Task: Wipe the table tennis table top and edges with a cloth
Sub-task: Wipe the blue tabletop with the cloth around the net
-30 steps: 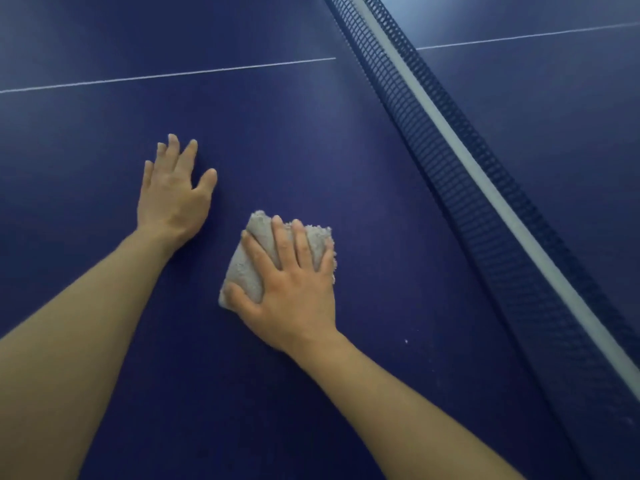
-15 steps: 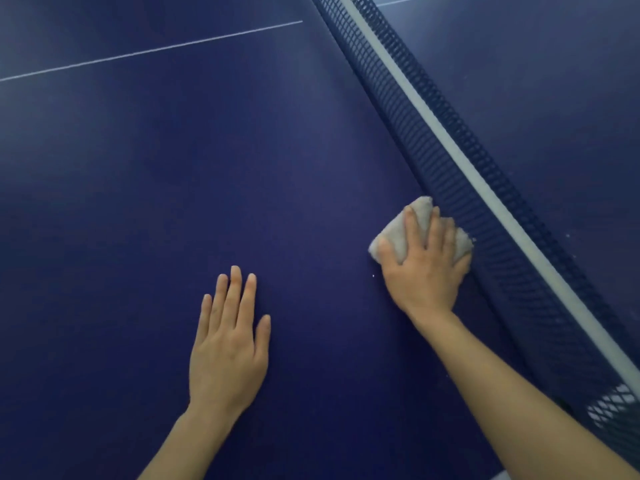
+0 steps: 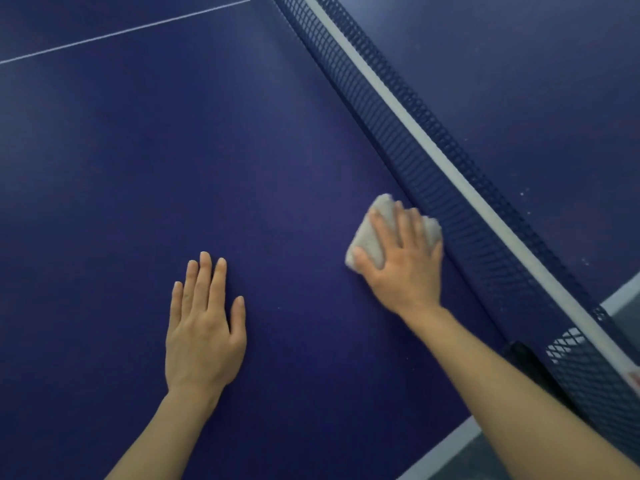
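A folded grey-white cloth (image 3: 372,233) lies on the dark blue table tennis table top (image 3: 156,174), close to the foot of the net. My right hand (image 3: 405,268) presses flat on the cloth with its fingers straight and spread, the thumb along the cloth's near corner, hiding most of the cloth. My left hand (image 3: 204,327) rests palm down on the bare table, fingers straight and together, well to the left of the cloth and holding nothing.
The blue net (image 3: 460,209) with its white top band runs diagonally from the top centre to the lower right. Its black clamp (image 3: 526,362) sits at the table's side. The white side edge line (image 3: 446,448) and grey floor show at the bottom right. A thin white line (image 3: 121,31) crosses the far top.
My right hand slid the cloth from beside my left hand over to the net, then a little along it. My left hand stayed flat on the table while the view shifted.
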